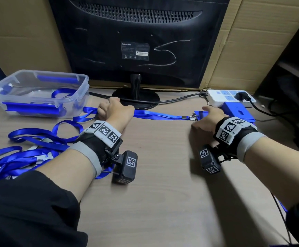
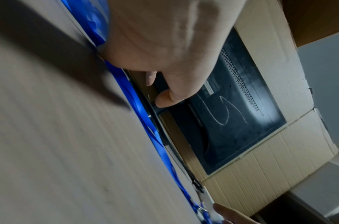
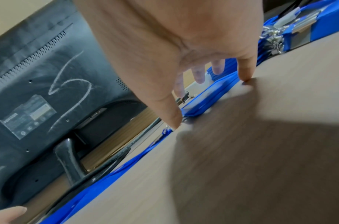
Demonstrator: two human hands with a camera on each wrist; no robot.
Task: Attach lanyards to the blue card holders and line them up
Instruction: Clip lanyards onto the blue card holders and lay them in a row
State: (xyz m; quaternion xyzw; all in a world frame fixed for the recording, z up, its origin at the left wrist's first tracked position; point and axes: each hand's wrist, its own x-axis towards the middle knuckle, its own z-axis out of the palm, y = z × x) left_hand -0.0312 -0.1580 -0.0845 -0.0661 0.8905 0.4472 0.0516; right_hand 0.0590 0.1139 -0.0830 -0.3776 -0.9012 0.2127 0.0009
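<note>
A blue lanyard [image 1: 161,115] lies stretched across the desk in front of the monitor stand. My left hand [image 1: 114,109] is curled round its strap [image 2: 138,104] at the left end. The strap's metal clip [image 1: 192,118] meets a blue card holder [image 1: 201,113] at the right end. My right hand [image 1: 204,118] is spread over that card holder [image 3: 218,89], fingers straight, with thumb and little finger tips touching the desk. Its palm hides most of the holder. More blue card holders [image 1: 239,113] are stacked just right of that hand.
A clear plastic box [image 1: 84,81] with blue parts stands at the back left. Loose blue lanyards [image 1: 20,154] are heaped at the left edge. A black monitor [image 1: 136,41] and a white power strip [image 1: 225,97] with cables line the back.
</note>
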